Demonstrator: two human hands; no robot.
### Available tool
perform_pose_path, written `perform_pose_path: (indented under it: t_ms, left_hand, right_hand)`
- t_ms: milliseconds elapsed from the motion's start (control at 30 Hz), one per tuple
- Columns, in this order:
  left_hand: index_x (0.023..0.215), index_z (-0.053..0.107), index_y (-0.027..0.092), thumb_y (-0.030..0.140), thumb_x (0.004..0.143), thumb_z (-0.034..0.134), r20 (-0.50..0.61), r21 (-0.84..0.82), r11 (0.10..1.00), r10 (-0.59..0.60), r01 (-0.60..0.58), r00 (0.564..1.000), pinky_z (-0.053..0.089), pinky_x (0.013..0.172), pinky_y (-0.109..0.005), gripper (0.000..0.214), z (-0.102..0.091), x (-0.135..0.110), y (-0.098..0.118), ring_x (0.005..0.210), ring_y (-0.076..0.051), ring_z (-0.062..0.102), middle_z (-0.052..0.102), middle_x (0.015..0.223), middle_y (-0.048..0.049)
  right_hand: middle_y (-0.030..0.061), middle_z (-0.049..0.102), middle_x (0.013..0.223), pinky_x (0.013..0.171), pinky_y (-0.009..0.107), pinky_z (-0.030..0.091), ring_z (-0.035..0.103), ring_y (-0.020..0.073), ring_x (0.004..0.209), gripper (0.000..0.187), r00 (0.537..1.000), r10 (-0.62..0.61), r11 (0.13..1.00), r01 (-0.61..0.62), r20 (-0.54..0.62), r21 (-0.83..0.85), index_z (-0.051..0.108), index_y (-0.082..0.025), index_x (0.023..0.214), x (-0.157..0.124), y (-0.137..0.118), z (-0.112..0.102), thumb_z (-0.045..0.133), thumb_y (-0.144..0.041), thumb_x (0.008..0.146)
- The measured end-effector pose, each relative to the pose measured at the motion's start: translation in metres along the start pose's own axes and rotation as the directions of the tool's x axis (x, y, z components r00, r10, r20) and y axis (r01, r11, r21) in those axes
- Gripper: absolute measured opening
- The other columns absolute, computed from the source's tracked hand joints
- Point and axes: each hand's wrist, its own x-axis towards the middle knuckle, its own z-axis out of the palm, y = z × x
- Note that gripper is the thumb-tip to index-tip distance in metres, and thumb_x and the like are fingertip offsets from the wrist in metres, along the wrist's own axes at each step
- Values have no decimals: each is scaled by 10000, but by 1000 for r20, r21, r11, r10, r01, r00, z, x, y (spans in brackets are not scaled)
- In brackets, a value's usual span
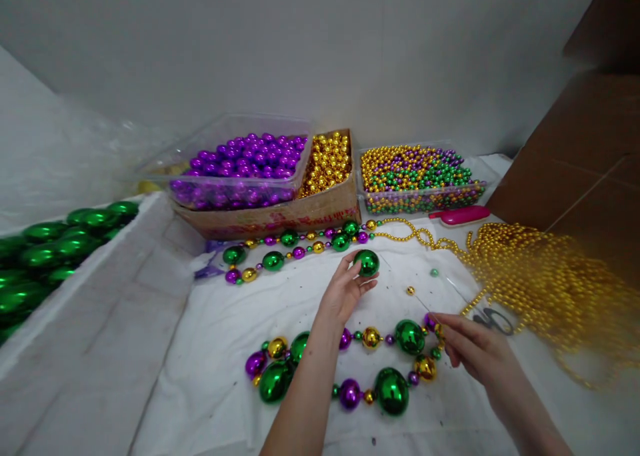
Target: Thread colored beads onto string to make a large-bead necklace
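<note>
My left hand (345, 286) holds a large shiny green bead (367, 263) between thumb and fingers, raised above the white cloth. In my right hand (467, 343), thumb and fingertips pinch a thin needle (425, 305). A small gold bead (411, 290) sits at the needle's far end, pointing up and left toward the green bead, still apart from it. Under both hands lies a loop of strung green, gold and purple beads (393, 391), partly hidden by my left forearm. Its right end reaches my right fingertips. A tiny green bead (434, 273) lies loose on the cloth.
Behind are a clear tub of purple beads (245, 163), a cardboard box (270, 219) with gold beads, and a tub of small mixed beads (420, 179). Scissors (493, 319), a pink-handled tool (465, 216) and gold bead strands (545, 289) lie right. A foam box (100, 316) stands left.
</note>
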Motion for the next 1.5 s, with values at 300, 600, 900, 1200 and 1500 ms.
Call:
perform_pose_path:
  t_ms: [300,600,900,1200,1500]
  left_hand:
    - [1245,502,267,215,833,595,72,-119,993,28,-19,997,503,767,-284,425,-8,-11,-6,926,-189,645,630,1094,-54]
    - [1316,436,295,221,838,589,125,-58,997,56,-50,991,529,782,-321,507,-8,-15,1,1057,-258,602,592,1147,-61]
    - [1319,432,279,182,739,691,137,175,983,37,-61,990,541,735,-298,643,-2,-20,1,929,-179,571,562,1087,-50]
    - [1304,438,304,180,666,738,170,232,970,36,-76,985,524,730,-319,716,4,-23,-5,994,-221,545,503,1236,-70]
    - [1275,460,296,98,610,764,171,276,952,84,-130,982,463,840,-322,757,4,-27,-5,1065,-224,506,490,1273,-77]
  right_hand:
    - [-5,532,508,456,231,375,467,124,483,442,999,-43,999,43,19,0,737,-151,979,-20,-5,6,653,-492,711]
    - [8,577,556,446,224,388,474,126,490,391,997,-79,997,79,6,-20,736,-179,985,-28,3,2,631,-467,742]
    - [-12,509,501,458,232,374,464,127,482,407,998,-68,998,68,0,-16,729,-155,975,-23,4,9,616,-477,754]
    - [-2,533,538,480,248,373,466,140,513,415,1000,-23,1000,23,-9,-3,729,-177,995,-18,18,4,630,-496,749]
    - [14,582,581,474,241,400,476,156,541,423,995,-66,994,60,-71,-88,753,-227,962,-20,17,1,645,-544,703]
